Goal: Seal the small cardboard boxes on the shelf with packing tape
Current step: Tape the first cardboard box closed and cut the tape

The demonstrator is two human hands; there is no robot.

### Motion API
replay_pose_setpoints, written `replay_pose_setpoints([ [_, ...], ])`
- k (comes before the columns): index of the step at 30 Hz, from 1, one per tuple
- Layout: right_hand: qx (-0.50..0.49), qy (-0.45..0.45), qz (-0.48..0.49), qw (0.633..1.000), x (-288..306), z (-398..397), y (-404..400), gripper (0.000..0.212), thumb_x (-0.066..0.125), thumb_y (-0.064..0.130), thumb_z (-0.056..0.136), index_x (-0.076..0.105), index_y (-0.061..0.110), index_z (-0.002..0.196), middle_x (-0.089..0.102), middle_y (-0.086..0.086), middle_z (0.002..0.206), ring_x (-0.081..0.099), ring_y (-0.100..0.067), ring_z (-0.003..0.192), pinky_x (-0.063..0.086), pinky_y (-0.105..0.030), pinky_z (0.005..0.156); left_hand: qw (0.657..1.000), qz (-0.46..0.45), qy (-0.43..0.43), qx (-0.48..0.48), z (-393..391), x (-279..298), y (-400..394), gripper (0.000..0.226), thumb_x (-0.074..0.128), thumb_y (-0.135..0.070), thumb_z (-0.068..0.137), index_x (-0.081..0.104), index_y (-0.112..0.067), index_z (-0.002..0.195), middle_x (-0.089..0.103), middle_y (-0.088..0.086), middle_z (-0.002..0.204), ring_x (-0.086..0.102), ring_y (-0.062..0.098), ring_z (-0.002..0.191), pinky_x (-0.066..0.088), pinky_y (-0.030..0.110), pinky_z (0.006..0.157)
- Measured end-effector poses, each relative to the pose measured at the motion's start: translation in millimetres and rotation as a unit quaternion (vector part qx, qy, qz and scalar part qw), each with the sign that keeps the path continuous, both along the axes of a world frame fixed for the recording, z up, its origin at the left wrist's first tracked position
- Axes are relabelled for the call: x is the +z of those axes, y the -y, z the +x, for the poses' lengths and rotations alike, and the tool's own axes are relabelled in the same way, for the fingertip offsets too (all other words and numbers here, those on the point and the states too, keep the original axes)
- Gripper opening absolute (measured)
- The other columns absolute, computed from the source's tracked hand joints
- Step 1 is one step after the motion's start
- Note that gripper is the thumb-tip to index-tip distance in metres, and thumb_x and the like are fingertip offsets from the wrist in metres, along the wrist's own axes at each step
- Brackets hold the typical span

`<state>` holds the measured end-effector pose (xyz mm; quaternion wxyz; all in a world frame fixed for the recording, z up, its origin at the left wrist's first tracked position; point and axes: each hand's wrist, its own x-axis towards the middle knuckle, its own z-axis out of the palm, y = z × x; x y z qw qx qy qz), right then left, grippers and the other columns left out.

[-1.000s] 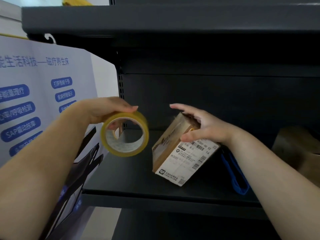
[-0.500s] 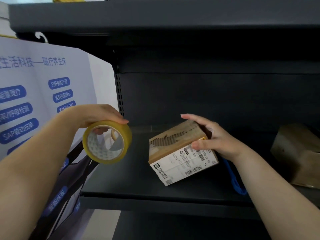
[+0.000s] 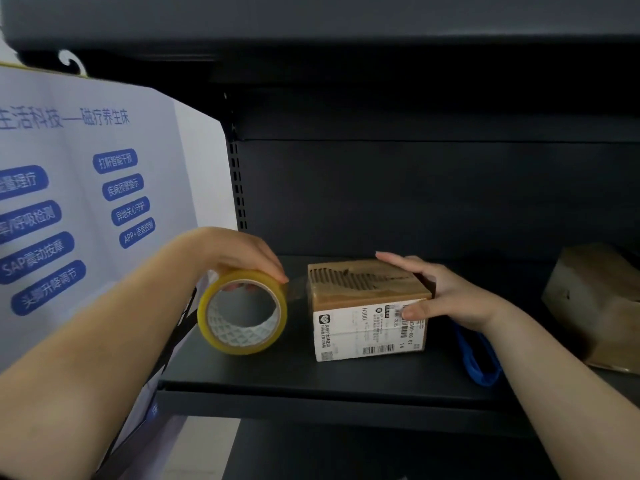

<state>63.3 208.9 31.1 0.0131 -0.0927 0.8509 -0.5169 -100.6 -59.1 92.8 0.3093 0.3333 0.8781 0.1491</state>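
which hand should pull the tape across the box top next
Left. The left hand already grips the tape roll, with a strip stretched toward the small box. The right hand is busy steadying that box on the shelf.

Yellow tape roll [image 3: 242, 311], brown box [image 3: 369, 308]

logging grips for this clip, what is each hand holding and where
Left hand holds the yellow roll of clear packing tape by its top rim. Right hand holds the small brown labelled cardboard box at its right end.
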Motion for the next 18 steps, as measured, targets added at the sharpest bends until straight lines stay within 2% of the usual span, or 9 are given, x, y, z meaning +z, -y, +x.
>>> replay_pose_setpoints([
  [2,0.004,0.021,0.017,1.000,2.6,0.1,-1.4,0.088,0.081,0.035,0.053,0.044,0.043,0.132,0.044,0.002,0.131,0.049,-0.008,0.118,0.043,-0.028,0.098,1.000,0.001,0.010,-0.014,2.7,-4.8,-4.2,0.020,0.059,-0.033,0.087,0.073,-0.020,0.092,0.066,-0.009,0.065,0.063,0.003,0.061,0.054,0.025,0.064],
  [4,0.003,0.050,0.070,0.996,12.5,0.4,-3.1,0.087,0.086,0.029,0.058,0.044,0.041,0.133,0.041,0.006,0.135,0.043,-0.011,0.125,0.037,-0.031,0.106,1.000,0.007,-0.005,-0.026,5.9,-7.6,-8.6,0.014,0.059,-0.033,0.086,0.072,-0.035,0.081,0.068,-0.015,0.070,0.064,0.000,0.070,0.052,0.031,0.078],
  [6,-0.009,0.080,0.160,0.984,28.1,1.3,-1.4,0.079,0.077,0.040,0.062,0.041,0.045,0.132,0.032,0.009,0.144,0.032,-0.011,0.132,0.024,-0.030,0.111,0.999,0.010,-0.028,-0.045,10.7,-10.1,-12.3,0.023,0.057,-0.031,0.086,0.070,-0.045,0.073,0.065,-0.026,0.064,0.062,-0.009,0.064,0.045,0.023,0.073],
  [8,-0.068,0.105,0.247,0.961,47.0,3.1,11.5,0.067,0.054,0.070,0.060,0.045,0.052,0.125,0.019,0.009,0.153,0.019,-0.013,0.139,0.011,-0.036,0.114,0.998,0.009,-0.030,-0.054,13.9,-13.2,-13.7,0.026,0.056,-0.028,0.086,0.069,-0.047,0.074,0.065,-0.027,0.065,0.062,-0.009,0.062,0.045,0.020,0.066],
  [9,-0.100,0.118,0.283,0.947,53.1,1.0,20.7,0.072,0.036,0.082,0.056,0.049,0.053,0.121,0.014,0.008,0.156,0.013,-0.016,0.142,0.004,-0.044,0.115,0.998,0.013,-0.027,-0.055,14.4,-14.8,-13.2,0.025,0.056,-0.027,0.087,0.069,-0.047,0.077,0.066,-0.025,0.070,0.064,-0.006,0.066,0.046,0.019,0.067],
  [11,-0.146,0.136,0.390,0.899,54.3,-10.2,42.6,0.104,0.006,0.090,0.050,0.044,0.041,0.133,0.009,0.002,0.158,0.007,-0.022,0.144,-0.005,-0.057,0.111,0.997,0.027,-0.021,-0.065,16.0,-15.6,-9.8,0.023,0.056,-0.025,0.088,0.068,-0.045,0.087,0.067,-0.023,0.084,0.065,0.000,0.079,0.046,0.020,0.072],
  [12,-0.161,0.154,0.438,0.871,48.6,-18.3,54.2,0.112,-0.001,0.089,0.053,0.034,0.030,0.142,0.007,-0.003,0.158,0.005,-0.025,0.144,-0.006,-0.060,0.109,0.997,0.040,-0.007,-0.066,16.3,-15.3,-7.5,0.022,0.056,-0.024,0.089,0.068,-0.042,0.092,0.068,-0.021,0.089,0.066,0.002,0.083,0.047,0.020,0.074],
  [15,-0.215,0.165,0.473,0.838,26.8,-36.6,74.9,0.108,0.008,0.086,0.070,0.004,0.011,0.148,-0.004,-0.009,0.158,-0.001,-0.028,0.144,-0.007,-0.063,0.107,0.990,0.101,0.078,-0.051,16.6,-15.5,0.5,0.019,0.057,-0.014,0.089,0.068,-0.024,0.101,0.074,-0.008,0.095,0.069,0.010,0.087,0.052,0.020,0.072],
  [18,-0.207,0.126,0.464,0.852,25.8,-46.2,61.2,0.105,0.018,0.086,0.070,0.002,0.018,0.149,-0.002,-0.004,0.158,-0.003,-0.023,0.144,-0.012,-0.063,0.106,0.975,0.166,0.149,-0.021,20.2,-18.5,7.1,0.030,0.064,-0.018,0.078,0.059,-0.015,0.108,0.074,0.002,0.097,0.069,0.016,0.087,0.054,0.025,0.073],
])
